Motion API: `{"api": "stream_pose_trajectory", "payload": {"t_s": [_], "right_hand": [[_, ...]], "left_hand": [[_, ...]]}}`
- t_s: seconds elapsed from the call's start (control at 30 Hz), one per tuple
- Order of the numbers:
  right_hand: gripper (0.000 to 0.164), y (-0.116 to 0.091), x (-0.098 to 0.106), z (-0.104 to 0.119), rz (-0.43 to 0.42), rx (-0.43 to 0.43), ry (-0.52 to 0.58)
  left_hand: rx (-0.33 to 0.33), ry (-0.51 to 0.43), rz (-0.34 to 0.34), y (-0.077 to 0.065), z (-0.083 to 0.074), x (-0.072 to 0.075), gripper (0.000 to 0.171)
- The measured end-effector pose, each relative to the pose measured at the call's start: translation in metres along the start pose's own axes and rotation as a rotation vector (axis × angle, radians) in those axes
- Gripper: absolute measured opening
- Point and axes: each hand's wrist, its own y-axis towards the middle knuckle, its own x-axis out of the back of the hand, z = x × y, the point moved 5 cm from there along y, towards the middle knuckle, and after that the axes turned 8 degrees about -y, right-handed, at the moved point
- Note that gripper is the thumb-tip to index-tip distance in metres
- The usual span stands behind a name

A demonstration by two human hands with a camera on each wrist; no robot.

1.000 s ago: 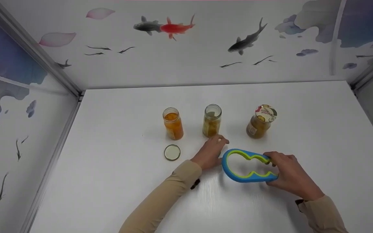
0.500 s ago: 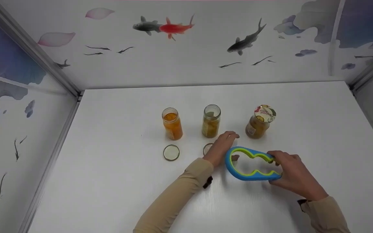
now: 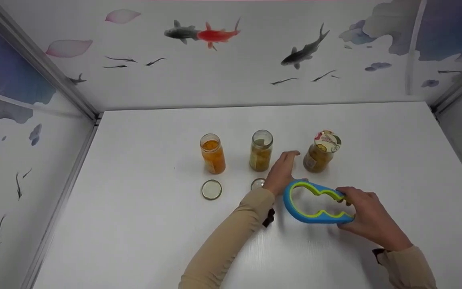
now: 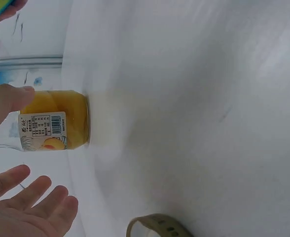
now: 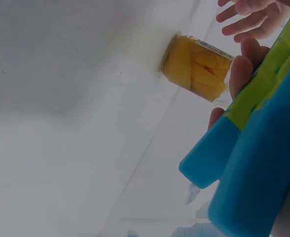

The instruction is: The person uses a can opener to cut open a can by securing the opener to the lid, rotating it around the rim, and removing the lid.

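Head view shows the white table [image 3: 142,224] under everything, and on it the one relation that matters: the lidded jar [image 3: 320,152] stands just beyond and slightly to the right of the left hand [image 3: 282,172], whose fingers are spread and relaxed, holding nothing. From the left wrist view the same jar [image 4: 56,126] sits straight ahead of the fingertips [image 4: 61,197], thumb near its side, with a gap I cannot judge as closed; I would say near, not gripping. Its long axis is upright off the tabletop, lid up.

Next in size, the blue and green jar opener [image 3: 315,202] is held by the right hand [image 3: 369,218], fingers curled round its right end. Its long axis runs left to right, the wide loop reaching toward the left hand's wrist. The lidded jar lies beyond that loop, farther from the right fingers than from the left ones, so the left hand is the nearer.

To the left of the left fingers stand the two open jars, the olive one [image 3: 261,150] close by, the orange one [image 3: 212,153] farther off.

Smallest, two loose lids: one [image 3: 257,184] just beside the left wrist, the other [image 3: 211,189] well to the left.
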Motion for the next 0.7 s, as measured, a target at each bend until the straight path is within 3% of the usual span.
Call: {"api": "stream_pose_trajectory", "payload": {"t_s": [0.23,0.4,0.7], "right_hand": [[0.075,-0.001,0.004,0.000,-0.008,-0.014,-0.008],[0.077,-0.001,0.007,0.002,-0.040,0.014,-0.015],[0.076,0.000,0.007,0.005,-0.056,0.011,0.011]], "left_hand": [[0.025,-0.118,-0.069,0.009,-0.002,0.001,0.072],[-0.001,-0.199,-0.065,0.017,-0.004,-0.004,0.075],[-0.023,-0.242,-0.086,0.031,-0.011,-0.021,0.075]]}}
